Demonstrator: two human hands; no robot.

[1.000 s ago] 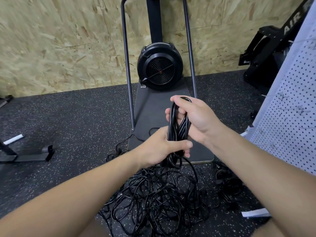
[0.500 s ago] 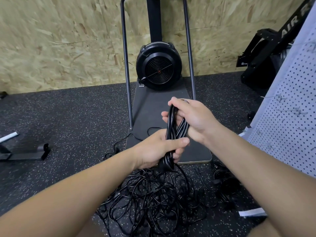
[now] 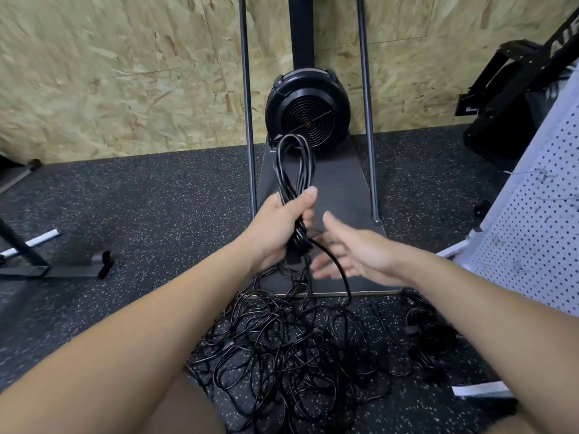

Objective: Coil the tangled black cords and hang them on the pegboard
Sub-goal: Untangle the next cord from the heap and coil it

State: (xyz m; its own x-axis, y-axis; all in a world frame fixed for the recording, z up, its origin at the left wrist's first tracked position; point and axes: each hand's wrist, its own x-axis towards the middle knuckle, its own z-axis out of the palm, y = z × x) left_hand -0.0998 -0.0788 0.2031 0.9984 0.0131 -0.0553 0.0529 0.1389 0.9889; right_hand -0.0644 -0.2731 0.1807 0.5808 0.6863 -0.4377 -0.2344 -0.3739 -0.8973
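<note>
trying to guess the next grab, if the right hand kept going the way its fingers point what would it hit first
Probably the loose cord trailing from the coil that the left hand grips. The open right hand points left toward it; blur and depth leave contact unclear.

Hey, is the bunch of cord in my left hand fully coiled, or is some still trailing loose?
Partly coiled: the left hand grips looped cord, but one strand runs down into the tangled pile.

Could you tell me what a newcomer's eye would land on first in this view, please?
First, the coiled cord bundle gripped upright in the left hand at centre frame, with the open right hand just beside it. Next, the tangled pile of black cords on the speckled floor below. Behind stands a round black fan, and the white pegboard leans at the right edge.
</note>
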